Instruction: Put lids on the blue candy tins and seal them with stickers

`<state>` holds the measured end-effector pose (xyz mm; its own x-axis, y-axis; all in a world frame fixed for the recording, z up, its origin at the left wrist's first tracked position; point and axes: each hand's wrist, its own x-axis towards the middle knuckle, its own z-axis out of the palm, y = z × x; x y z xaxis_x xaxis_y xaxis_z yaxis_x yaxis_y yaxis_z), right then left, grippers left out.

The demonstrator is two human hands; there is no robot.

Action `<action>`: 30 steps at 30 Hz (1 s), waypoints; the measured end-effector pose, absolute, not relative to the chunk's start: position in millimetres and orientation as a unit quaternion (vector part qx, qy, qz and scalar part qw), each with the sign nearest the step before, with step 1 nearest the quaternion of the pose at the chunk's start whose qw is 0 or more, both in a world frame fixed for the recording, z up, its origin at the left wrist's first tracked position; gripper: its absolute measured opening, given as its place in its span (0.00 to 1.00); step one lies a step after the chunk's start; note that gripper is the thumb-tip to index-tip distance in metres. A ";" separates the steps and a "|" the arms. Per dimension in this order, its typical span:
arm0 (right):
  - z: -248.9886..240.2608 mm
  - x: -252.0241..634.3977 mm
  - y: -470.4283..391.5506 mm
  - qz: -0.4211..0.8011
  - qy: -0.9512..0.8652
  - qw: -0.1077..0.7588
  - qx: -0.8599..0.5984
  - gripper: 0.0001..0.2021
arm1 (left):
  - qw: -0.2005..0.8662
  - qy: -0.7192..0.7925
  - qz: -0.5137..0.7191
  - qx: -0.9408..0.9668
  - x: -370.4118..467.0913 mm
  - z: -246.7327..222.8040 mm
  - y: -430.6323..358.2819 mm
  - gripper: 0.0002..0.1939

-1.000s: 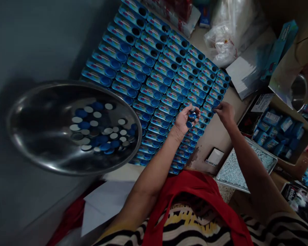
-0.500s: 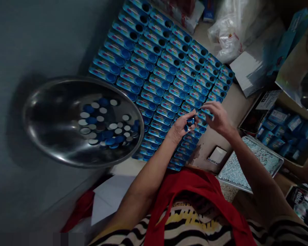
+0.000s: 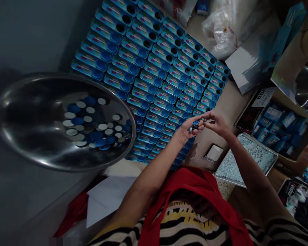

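Note:
My left hand point(image 3: 187, 129) is turned palm up with its fingers curled round a few small blue discs point(image 3: 194, 127). Against its fingertips, my right hand point(image 3: 217, 124) pinches thumb and fingers together; a small greyish thing shows there, too small to make out. Beneath and beyond both hands lie rows of flat blue packs point(image 3: 128, 73) with printed labels. Many nearer packs carry a round blue disc at one end, while those farther off show a dark round hole there. To the left, a metal bowl point(image 3: 30, 136) holds several loose blue and white discs point(image 3: 100, 141).
A metal tray of small pale pellets point(image 3: 242, 162) sits at the right, beside a white box point(image 3: 215, 153). Beyond it, a carton holds blue packets point(image 3: 274, 126). Clear plastic bags point(image 3: 220, 34) and a white sheet point(image 3: 243, 68) lie at the back right.
My right hand has come down to my left hand, and its spread fingers have closed at the left fingertips. The whole scene has shifted left as the view moved.

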<state>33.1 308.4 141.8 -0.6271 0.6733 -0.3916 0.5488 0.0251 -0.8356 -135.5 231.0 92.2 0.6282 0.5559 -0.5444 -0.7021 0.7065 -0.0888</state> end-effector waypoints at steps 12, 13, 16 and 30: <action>150.4 15.4 291.5 0.545 -0.626 0.095 -0.550 0.15 | 0.896 0.265 0.336 -0.122 -129.9 94.6 238.4 0.32; 153.9 14.6 292.4 0.558 -0.617 0.080 -0.549 0.15 | 0.889 0.270 0.343 -0.137 -130.4 95.6 238.6 0.30; 160.8 13.2 296.0 0.585 -0.580 0.057 -0.564 0.16 | 0.875 0.303 0.349 -0.147 -129.4 99.4 237.9 0.23; 140.0 15.3 337.1 0.299 -0.751 0.036 -0.588 0.08 | 0.804 0.361 0.442 -0.166 -157.8 110.2 214.0 0.20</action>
<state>15.3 337.1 140.0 -0.3067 0.9043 -0.2969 0.8611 0.1307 -0.4914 -157.8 214.0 110.2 0.3477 0.5909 -0.7280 -0.8312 0.5535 0.0522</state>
